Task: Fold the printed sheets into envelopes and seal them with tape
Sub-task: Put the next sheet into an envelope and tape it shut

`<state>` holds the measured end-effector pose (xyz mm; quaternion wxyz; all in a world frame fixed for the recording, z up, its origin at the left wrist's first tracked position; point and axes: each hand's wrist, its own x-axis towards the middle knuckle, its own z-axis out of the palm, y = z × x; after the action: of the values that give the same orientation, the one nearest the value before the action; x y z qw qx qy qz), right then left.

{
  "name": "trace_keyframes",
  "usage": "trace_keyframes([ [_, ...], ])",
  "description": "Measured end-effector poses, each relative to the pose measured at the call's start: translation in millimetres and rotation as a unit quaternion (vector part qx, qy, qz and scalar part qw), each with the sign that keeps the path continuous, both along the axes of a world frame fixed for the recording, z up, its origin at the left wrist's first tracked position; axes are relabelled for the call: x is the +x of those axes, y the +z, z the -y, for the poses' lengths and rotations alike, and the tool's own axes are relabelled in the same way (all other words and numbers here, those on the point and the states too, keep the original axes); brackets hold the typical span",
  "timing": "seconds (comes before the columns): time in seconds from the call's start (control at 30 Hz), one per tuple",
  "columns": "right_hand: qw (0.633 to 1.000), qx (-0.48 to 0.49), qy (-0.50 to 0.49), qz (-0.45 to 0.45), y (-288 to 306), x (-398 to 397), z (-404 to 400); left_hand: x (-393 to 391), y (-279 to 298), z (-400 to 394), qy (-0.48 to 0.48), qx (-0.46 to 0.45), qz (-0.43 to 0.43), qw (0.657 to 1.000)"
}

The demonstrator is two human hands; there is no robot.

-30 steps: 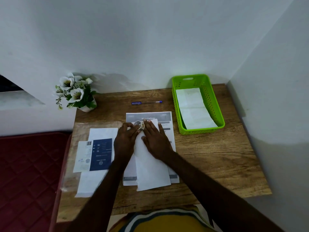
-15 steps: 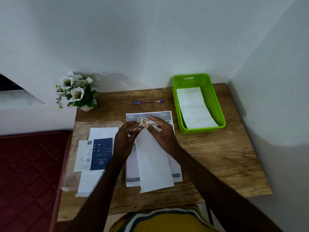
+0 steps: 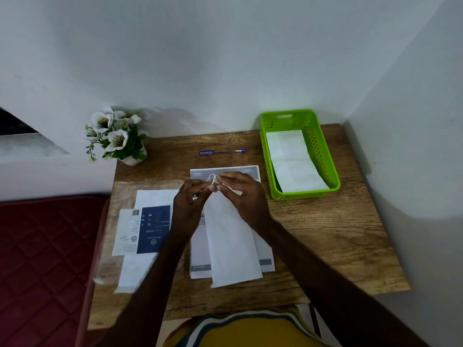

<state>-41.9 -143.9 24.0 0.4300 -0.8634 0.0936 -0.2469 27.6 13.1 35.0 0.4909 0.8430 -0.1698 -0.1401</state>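
Head view looks down on a brown wood-grain desk [image 3: 325,246]. Both hands meet above a long white folded paper envelope [image 3: 230,244], which lies on a printed sheet with grey bands [image 3: 260,246]. Left hand [image 3: 190,209] pinches a small clear roll of tape [image 3: 213,180]; right hand [image 3: 243,194] grips the tape's free end. More printed sheets [image 3: 147,221] lie left. A green perforated plastic basket [image 3: 323,156] holds folded white paper at right.

Counted on the wooden table [image 3: 325,234]: one green basket [image 3: 323,156], one blue pen [image 3: 221,152], one potted flower plant [image 3: 117,136], one tape roll [image 3: 213,180]. Two hands are present: left hand [image 3: 190,209], right hand [image 3: 245,196]. One folded white sheet [image 3: 230,246] lies at frame centre.
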Motion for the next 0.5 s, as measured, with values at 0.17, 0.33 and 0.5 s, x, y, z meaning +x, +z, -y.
trace_keyframes([
  [0.17, 0.999, -0.037, -0.012, 0.023, -2.6, 0.6, -2.5, 1.8, -3.7, 0.5, 0.004, 0.012, -0.006, 1.000],
  [0.33, 0.994, -0.093, -0.036, 0.038, -10.0, 1.0, -9.0, 1.2, -5.5, 3.4, 0.018, 0.003, -0.014, 1.000],
  [0.5, 0.991, -0.116, -0.049, 0.033, -15.7, 2.3, -12.4, -3.5, -6.3, 4.0, 0.017, -0.003, -0.016, 1.000],
])
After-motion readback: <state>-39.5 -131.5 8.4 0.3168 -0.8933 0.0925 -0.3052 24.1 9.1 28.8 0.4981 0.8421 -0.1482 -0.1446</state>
